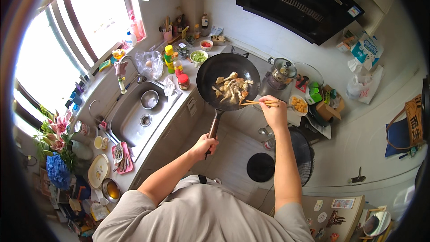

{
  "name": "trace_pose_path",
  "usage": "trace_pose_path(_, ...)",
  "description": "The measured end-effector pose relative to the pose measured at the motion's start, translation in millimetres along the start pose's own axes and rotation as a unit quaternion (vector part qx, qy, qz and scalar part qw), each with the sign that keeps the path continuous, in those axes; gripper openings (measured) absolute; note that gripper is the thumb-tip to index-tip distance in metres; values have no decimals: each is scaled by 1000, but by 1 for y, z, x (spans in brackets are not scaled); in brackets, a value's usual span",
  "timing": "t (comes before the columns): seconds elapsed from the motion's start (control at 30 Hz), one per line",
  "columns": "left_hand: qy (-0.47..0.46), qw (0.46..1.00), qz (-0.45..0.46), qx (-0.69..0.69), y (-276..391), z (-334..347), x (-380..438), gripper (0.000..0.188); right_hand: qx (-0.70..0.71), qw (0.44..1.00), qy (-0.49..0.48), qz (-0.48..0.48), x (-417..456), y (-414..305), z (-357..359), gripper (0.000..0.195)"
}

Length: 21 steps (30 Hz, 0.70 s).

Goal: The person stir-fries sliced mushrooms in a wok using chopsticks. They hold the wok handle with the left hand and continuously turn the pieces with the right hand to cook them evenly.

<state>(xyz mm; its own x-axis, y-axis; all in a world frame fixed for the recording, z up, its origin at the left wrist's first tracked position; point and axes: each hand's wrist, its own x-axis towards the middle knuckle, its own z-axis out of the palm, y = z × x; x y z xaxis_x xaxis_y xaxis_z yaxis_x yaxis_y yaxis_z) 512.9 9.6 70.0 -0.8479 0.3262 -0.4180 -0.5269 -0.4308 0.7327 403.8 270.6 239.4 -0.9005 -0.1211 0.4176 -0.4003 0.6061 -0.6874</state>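
My left hand [203, 144] grips the dark wooden handle of a black wok [210, 74]. Browned pieces of food [231, 89], which look like chicken, lie in a heap in the wok. My right hand [273, 112] holds a pair of wooden chopsticks [262, 103]. Their tips reach the wok's right rim, close to the lowest pieces; whether they touch the food I cannot tell. Behind the wok, part of the gas stove [247, 53] shows. Left of the wok stand a bowl of chopped green vegetable [198, 56] and a bowl of red pieces [206, 45].
A lidded steel pot [284, 70] stands right of the wok, near a bowl of yellow cubes [298, 104]. The steel sink [129, 121] holds a metal bowl [149, 99]. Bottles and a red-lidded jar [183, 81] line the counter. The range hood [295, 3] hangs above; a fan [297, 154] stands at right.
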Motion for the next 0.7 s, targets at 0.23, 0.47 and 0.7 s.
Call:
trace_pose_path(0.23, 58, 997, -33, 47, 48, -13, -17, 10, -7, 999, -8, 52, 10, -9, 41, 6)
trace_pose_path(0.47, 73, 991, -54, 97, 63, -50, -29, 10, 2, 998, 25, 61, 15, -15, 79, 6)
trace_pose_path(0.7, 46, 998, -36, 35, 49, -82, -33, 12, 41, 985, 123, 112, -3, -19, 107, 7)
